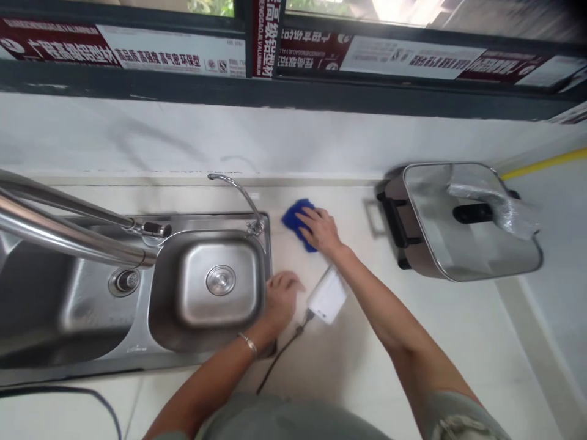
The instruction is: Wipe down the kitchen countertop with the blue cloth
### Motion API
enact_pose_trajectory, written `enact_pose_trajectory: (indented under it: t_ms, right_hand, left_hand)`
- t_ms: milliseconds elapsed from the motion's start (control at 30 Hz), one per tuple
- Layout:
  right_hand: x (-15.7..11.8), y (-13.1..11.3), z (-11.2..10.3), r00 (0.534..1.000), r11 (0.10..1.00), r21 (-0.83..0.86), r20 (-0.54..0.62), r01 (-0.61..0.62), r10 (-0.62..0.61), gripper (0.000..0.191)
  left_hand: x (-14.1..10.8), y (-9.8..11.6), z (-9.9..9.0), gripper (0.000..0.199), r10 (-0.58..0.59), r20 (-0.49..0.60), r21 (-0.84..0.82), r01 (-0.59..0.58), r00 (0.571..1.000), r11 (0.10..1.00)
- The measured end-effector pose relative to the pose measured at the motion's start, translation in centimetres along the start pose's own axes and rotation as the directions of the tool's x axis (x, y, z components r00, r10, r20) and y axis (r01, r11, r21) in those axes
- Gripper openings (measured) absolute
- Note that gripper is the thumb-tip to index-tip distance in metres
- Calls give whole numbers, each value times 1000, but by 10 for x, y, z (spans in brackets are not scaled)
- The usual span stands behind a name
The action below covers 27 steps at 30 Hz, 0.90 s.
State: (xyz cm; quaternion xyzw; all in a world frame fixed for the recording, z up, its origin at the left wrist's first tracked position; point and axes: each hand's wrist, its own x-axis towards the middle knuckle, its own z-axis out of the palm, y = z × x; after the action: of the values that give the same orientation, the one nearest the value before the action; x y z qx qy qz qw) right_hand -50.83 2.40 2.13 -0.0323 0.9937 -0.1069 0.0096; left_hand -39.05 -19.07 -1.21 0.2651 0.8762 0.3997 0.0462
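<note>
A blue cloth [300,221] lies on the pale countertop [339,360] to the right of the sink. My right hand [321,229] rests on the cloth's right part, its fingers spread over it and pressing it against the counter. Near the sink's right rim is my left hand [282,299], slightly blurred, with its fingers apart and nothing in them; a bracelet circles that wrist. Between my forearms a white device [328,296] lies on the counter, with a dark cable running from its lower end toward my body.
A double steel sink [142,311] with a large faucet [68,226] and a thin curved tap [238,186] is at the left. A lidded electric pan [472,244] with plastic wrap on top stands at the right. The window frame [183,88] runs along the back.
</note>
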Motion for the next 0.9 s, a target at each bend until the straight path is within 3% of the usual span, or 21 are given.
enact_pose_trajectory:
  t_ms: [167, 300, 467, 567, 733, 800, 900]
  right_hand:
    - [85, -64, 9, 998, 998, 3, 15, 67, -67, 48]
    - [114, -83, 13, 993, 993, 14, 32, 116, -116, 48]
    - [84, -45, 19, 957, 953, 114, 47, 280, -287, 47]
    - [47, -24, 19, 933, 920, 181, 29, 347, -358, 46]
    - [-21, -10, 11, 867, 850, 249, 65, 465, -493, 44]
    - [-32, -1, 8, 878, 863, 228, 62, 450, -474, 43]
    - [-18, 16, 6, 955, 948, 127, 23, 291, -297, 44]
  left_hand:
    - [-2, -2, 2, 31, 4, -9, 1, -4, 1000, 1000]
    - [-2, -3, 2, 32, 11, 4, 9, -11, 1000, 1000]
    - [-2, -1, 0, 33, -1, 6, -8, 1, 1000, 1000]
    - [-1, 0, -1, 33, -8, -9, -31, 8, 1000, 999]
    - [-2, -2, 0, 30, 6, -4, -33, -6, 1000, 999]
    - [-1, -2, 0, 30, 8, 0, -23, -8, 1000, 1000]
    - [-1, -2, 0, 30, 4, 13, -2, -4, 1000, 1000]
